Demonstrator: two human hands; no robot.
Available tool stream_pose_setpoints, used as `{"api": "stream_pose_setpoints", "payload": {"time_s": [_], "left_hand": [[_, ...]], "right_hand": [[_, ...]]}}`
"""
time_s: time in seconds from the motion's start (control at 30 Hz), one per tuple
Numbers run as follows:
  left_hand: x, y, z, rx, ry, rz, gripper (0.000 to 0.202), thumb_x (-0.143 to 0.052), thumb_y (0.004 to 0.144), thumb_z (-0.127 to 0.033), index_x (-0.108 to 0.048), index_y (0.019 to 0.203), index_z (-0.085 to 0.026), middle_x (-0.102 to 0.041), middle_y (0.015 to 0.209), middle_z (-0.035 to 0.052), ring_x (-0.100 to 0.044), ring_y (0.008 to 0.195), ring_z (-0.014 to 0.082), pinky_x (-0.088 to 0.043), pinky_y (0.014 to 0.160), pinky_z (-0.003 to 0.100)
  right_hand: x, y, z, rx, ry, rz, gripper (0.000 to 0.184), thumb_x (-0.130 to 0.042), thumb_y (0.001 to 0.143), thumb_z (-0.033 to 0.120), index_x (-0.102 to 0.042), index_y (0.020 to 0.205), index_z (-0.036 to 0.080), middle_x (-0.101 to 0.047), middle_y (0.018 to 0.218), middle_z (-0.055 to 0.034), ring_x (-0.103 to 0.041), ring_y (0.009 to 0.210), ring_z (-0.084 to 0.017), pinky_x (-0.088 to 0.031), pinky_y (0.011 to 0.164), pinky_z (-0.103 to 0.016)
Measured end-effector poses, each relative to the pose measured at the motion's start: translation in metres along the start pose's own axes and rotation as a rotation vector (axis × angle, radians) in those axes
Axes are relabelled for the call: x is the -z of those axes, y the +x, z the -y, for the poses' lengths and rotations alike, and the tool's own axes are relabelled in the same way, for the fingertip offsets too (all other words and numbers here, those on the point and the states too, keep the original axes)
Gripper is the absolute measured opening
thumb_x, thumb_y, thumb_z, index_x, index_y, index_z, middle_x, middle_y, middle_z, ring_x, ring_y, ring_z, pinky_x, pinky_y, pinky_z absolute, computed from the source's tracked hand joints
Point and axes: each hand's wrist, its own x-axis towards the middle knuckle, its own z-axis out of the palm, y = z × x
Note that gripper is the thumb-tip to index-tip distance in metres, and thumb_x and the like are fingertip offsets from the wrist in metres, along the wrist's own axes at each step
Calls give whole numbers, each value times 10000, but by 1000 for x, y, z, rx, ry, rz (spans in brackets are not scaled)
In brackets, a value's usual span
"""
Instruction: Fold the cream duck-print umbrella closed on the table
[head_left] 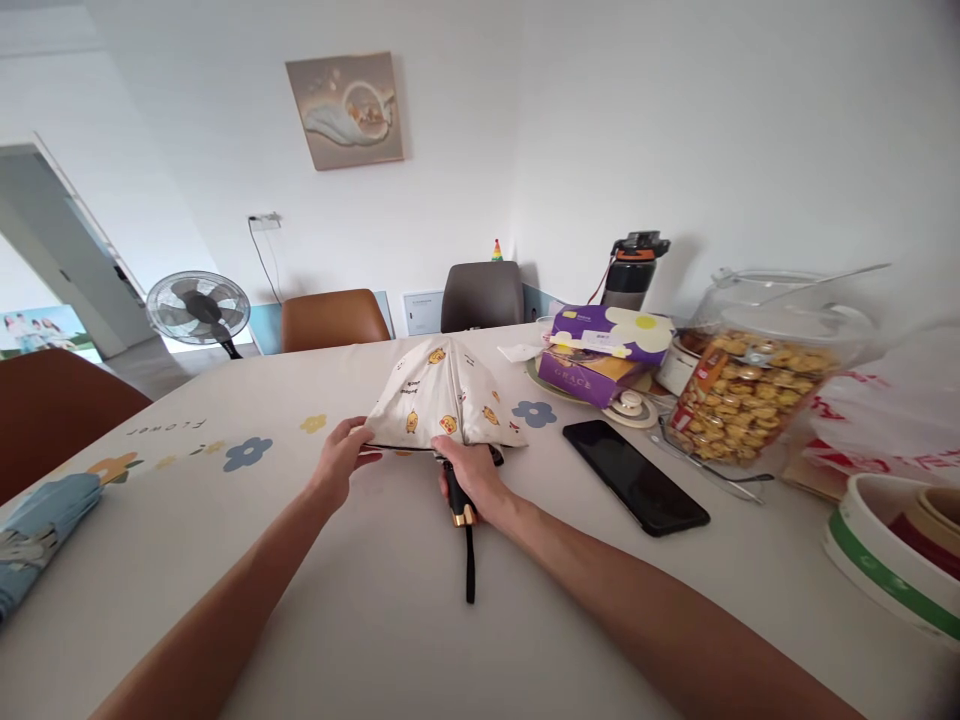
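A folded cream umbrella with small yellow prints lies on the table, its canopy loosely spread. My right hand is closed round its black handle, whose gold ring and black wrist strap stick out toward me. My left hand pinches the canopy's lower left edge with fingers and thumb.
A black phone lies right of the umbrella. Behind it sit purple boxes, a clear jar of snacks, a dark bottle and stacked bowls. A blue folded umbrella lies far left. Chairs and a fan stand beyond.
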Motion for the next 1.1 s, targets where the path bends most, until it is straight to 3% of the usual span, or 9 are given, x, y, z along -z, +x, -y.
{"api": "stream_pose_setpoints", "payload": {"time_s": [0.2, 0.37, 0.57, 0.73, 0.8, 0.9, 0.97, 1.0, 1.1], "left_hand": [[13, 17, -9, 33, -185, 104, 589, -723, 628, -307, -561, 1191, -251, -632, 881, 16, -574, 673, 101, -482, 564, 213], [15, 38, -22, 22, -158, 170, 504, -786, 550, -316, -676, 1022, -177, -654, 948, 71, -586, 712, 129, -480, 578, 220], [1, 48, 3, -156, 31, -143, 334, -719, 588, -319, -722, 899, -196, -682, 960, 55, -593, 813, 154, -468, 691, 240], [-10, 43, 20, -143, 177, -167, 298, -611, 680, -293, -695, 949, -197, -666, 933, 58, -585, 886, 200, -452, 797, 322], [-12, 37, 14, -256, 320, -243, 291, -559, 705, -248, -677, 967, -206, -633, 1002, 72, -548, 986, 237, -426, 852, 368], [-20, 21, -1, -588, 503, -384, 276, -486, 736, -172, -646, 957, -209, -569, 1126, 81, -453, 1134, 251, -368, 938, 381], [-33, 7, -9, -702, 482, -303, 258, -449, 782, -184, -622, 972, -203, -567, 1134, 80, -477, 1114, 224, -380, 936, 352], [-40, 0, -11, -671, 456, -216, 257, -448, 800, -210, -611, 998, -200, -569, 1145, 83, -507, 1081, 215, -389, 929, 347], [-60, -16, -12, -392, 367, -13, 390, -504, 819, -342, -523, 1180, -198, -496, 1300, 112, -493, 1147, 241, -389, 944, 365]], "right_hand": [[-1, -3, 1, 45, -28, 66, 247, -554, 736, 346, -447, 571, 196, -423, 319, 33, -375, 262, -99, -305, 280, -210], [2, 0, 0, 49, -45, 108, 283, -571, 737, 374, -442, 552, 204, -452, 354, 16, -417, 301, -111, -330, 300, -219], [3, -2, 4, 28, -75, 133, 246, -575, 734, 371, -483, 597, 190, -444, 326, 30, -380, 268, -100, -299, 281, -210], [1, -2, 3, 33, -97, 116, 209, -573, 717, 343, -484, 613, 185, -442, 313, 34, -374, 254, -100, -302, 278, -207], [0, 0, 0, 36, -110, 98, 225, -560, 727, 350, -475, 597, 187, -448, 316, 25, -373, 257, -100, -304, 281, -210], [-2, 2, -1, 20, -127, 43, 241, -549, 733, 337, -460, 563, 193, -461, 330, 7, -392, 269, -111, -322, 288, -227], [-3, 1, 1, 23, -133, 24, 229, -551, 729, 315, -457, 556, 198, -467, 342, -2, -420, 287, -129, -341, 298, -244], [-4, -1, 2, 31, -130, 31, 215, -554, 727, 306, -461, 565, 200, -467, 347, 0, -429, 296, -136, -345, 302, -250], [-8, -8, 4, 43, -88, 93, 179, -580, 717, 307, -475, 611, 208, -456, 360, 22, -442, 308, -143, -340, 307, -251]]}}
